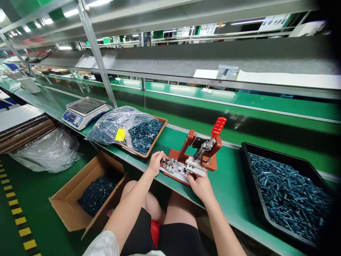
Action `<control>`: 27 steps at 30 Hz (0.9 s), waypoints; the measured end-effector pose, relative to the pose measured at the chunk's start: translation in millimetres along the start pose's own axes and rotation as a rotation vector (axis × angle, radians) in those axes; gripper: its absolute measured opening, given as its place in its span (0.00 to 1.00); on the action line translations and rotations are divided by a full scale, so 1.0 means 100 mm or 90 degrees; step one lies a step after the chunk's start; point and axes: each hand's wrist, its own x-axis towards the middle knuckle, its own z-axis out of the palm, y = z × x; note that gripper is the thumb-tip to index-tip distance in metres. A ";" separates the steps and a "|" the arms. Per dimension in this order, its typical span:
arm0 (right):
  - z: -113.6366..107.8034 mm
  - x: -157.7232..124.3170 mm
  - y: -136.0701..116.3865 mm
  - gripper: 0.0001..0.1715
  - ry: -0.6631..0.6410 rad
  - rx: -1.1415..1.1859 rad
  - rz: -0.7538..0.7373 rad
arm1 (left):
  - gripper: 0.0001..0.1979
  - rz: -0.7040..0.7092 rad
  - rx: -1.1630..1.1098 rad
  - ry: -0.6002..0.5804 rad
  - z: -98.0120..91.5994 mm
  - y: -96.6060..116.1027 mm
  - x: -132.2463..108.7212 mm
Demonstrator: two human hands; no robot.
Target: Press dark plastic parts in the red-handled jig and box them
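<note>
A toggle-clamp press fixture (181, 169) stands on the green bench in front of me, with a metal slide bed on a red-brown base. Its red ribbed handle (218, 127) points up. My left hand (156, 163) is at the bed's left end, fingers curled and closed against it; anything between the fingertips is hidden. My right hand (201, 185) lies at the bed's front right, below the pale clamp block (196, 167). Its thumb reaches the bed and its other fingers are bent, partly hidden; what they hold is too small to make out.
Left of the fixture, a brown tray (160, 133) holds small dark-blue parts and a plastic bag (109, 124) of more. Beyond is a scale (85, 110). A black tray (257, 188) of dark strips stands right. An open cardboard box (66, 202) of parts is below, left.
</note>
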 end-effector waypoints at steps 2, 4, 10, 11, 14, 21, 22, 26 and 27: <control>0.00 0.03 -0.01 0.23 0.004 0.021 0.018 | 0.25 0.012 0.025 0.016 0.01 -0.04 -0.01; 0.01 0.08 -0.01 0.24 0.017 0.043 0.074 | 0.25 0.014 0.047 0.033 0.02 -0.06 0.00; -0.05 0.07 -0.05 0.25 0.140 0.012 0.216 | 0.18 0.033 0.102 0.114 0.07 -0.03 -0.18; -0.09 0.01 -0.07 0.25 0.154 -0.011 0.198 | 0.19 0.060 0.137 0.146 0.07 -0.04 -0.33; -0.15 -0.33 -0.16 0.23 0.196 -0.048 0.122 | 0.27 0.125 0.225 0.182 0.03 -0.11 -0.99; 0.54 -1.43 -0.70 0.15 -0.156 0.181 -0.008 | 0.27 -0.255 -0.034 0.095 -0.06 -0.29 -2.20; 0.68 -1.53 -0.75 0.15 -0.184 0.198 0.002 | 0.26 -0.281 -0.070 0.128 -0.08 -0.31 -2.24; 0.95 -1.70 -0.80 0.18 -0.233 0.214 0.019 | 0.26 -0.287 -0.110 0.252 -0.36 -0.39 -2.15; 0.91 -1.67 -0.77 0.20 -0.238 0.203 0.012 | 0.27 -0.270 -0.076 0.289 -0.51 -0.39 -2.10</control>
